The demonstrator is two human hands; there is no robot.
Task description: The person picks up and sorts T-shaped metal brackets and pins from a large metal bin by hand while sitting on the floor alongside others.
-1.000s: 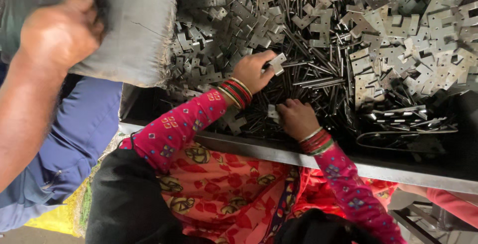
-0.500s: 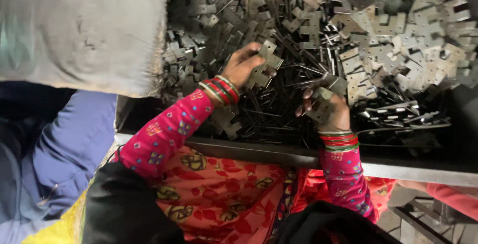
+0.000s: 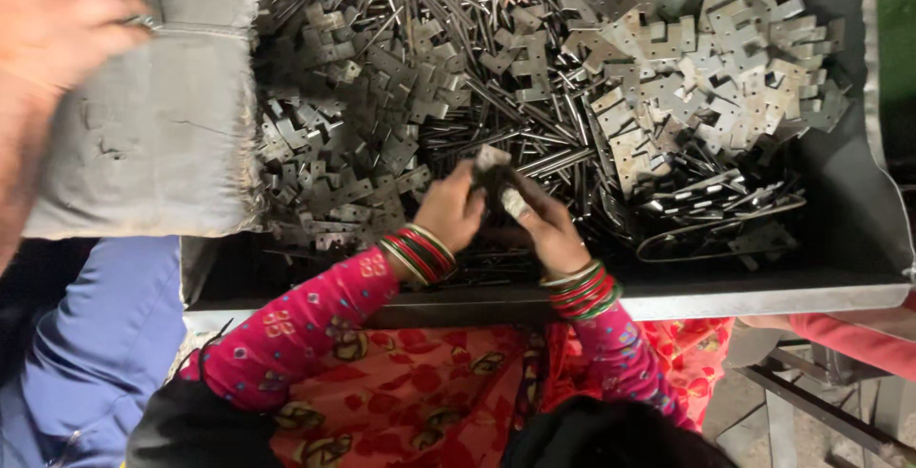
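Shifted up-left since before, your left hand [image 3: 57, 20] clasps the grey sack [image 3: 143, 134], steadying it beside the metal plates [image 3: 687, 77].

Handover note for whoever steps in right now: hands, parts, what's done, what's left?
Left hand: shut on a metal plate, above the tray's near side.
Right hand: shut on the same plate.
Tray: mixed heap of loose plates and pins.
Co-worker's hand grips a grey sack at the tray's left end.
Done: one plate lifted from the heap.
Left: most of the heap still mixed; no finished pile in view.
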